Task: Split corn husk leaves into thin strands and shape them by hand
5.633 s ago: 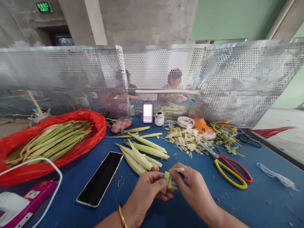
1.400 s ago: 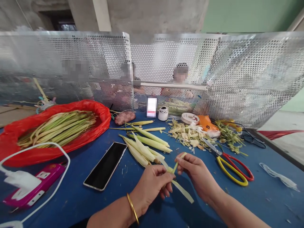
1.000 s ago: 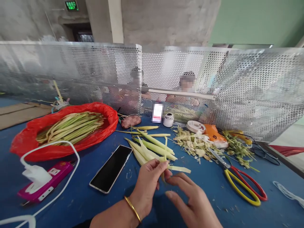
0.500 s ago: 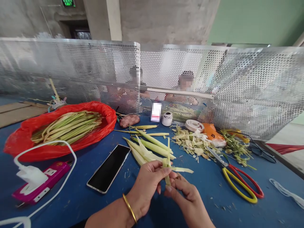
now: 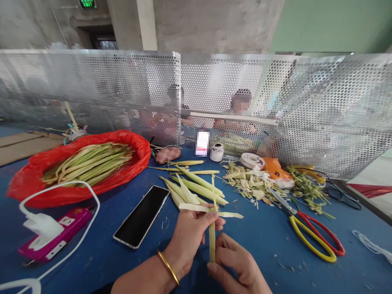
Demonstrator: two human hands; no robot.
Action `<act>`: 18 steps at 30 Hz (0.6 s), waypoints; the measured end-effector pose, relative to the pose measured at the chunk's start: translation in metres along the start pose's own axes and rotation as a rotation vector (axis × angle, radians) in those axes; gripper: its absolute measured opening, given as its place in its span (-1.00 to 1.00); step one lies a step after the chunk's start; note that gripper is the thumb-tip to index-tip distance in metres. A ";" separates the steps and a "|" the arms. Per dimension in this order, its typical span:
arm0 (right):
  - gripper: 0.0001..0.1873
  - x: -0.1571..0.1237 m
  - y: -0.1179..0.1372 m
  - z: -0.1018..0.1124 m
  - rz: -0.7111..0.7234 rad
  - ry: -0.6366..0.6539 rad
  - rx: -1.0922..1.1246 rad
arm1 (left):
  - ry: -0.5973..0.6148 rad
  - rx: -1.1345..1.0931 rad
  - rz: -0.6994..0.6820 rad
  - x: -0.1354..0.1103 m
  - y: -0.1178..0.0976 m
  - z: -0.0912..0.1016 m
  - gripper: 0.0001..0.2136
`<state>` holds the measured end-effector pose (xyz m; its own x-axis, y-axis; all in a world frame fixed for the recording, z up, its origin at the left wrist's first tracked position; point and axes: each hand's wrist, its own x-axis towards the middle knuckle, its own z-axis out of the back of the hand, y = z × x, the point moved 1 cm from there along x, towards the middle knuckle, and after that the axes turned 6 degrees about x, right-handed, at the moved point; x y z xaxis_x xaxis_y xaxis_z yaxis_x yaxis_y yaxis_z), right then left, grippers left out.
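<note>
My left hand (image 5: 190,232), with a gold bangle at the wrist, pinches pale green leaf strips where they cross. One upright leaf strip (image 5: 212,241) runs down from the pinch, and a sideways leaf strip (image 5: 232,215) sticks out left and right. My right hand (image 5: 237,263) is closed at the upright strip's lower end, thumb against it; the fingertips are partly hidden. Just beyond my hands lie several green husk leaves (image 5: 202,188). To the right are scissors (image 5: 317,237) with red and yellow handles, blades slightly apart.
A red plastic bag (image 5: 122,188) of long leaves sits left, near a phone (image 5: 141,216) and a purple power strip (image 5: 55,234) with a white cable. Leaf scraps (image 5: 245,181) and a tape roll (image 5: 252,160) lie back right. A perforated metal screen (image 5: 122,81) stands behind; people sit beyond it.
My right hand has moved down along the upright strip, which now shows longer below the left pinch. The sideways strip now also extends left over my left hand.
</note>
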<state>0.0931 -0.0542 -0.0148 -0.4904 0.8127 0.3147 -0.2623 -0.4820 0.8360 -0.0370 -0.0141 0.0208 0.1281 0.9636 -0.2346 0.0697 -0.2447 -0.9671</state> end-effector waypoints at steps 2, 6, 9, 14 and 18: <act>-0.61 -0.001 0.002 0.000 0.043 -0.007 -0.084 | -0.006 -0.010 -0.002 0.001 0.001 0.000 -0.71; -0.76 -0.005 0.007 0.015 0.177 -0.142 -0.414 | 0.019 -0.023 -0.014 0.003 0.001 0.002 -0.69; -0.82 -0.005 0.010 0.036 0.184 -0.405 -0.658 | 0.086 -0.035 0.011 0.003 0.000 0.004 -0.69; -0.86 0.006 0.005 0.047 0.061 -0.265 -0.611 | 0.166 -0.059 0.089 0.000 0.002 0.003 -0.62; -0.76 0.007 0.002 0.038 0.113 -0.223 -0.605 | 0.147 0.023 0.076 0.001 0.007 0.000 -0.69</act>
<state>0.1207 -0.0374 0.0056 -0.3753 0.7630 0.5263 -0.6724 -0.6149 0.4120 -0.0363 -0.0152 0.0138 0.2755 0.9159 -0.2918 0.0317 -0.3121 -0.9495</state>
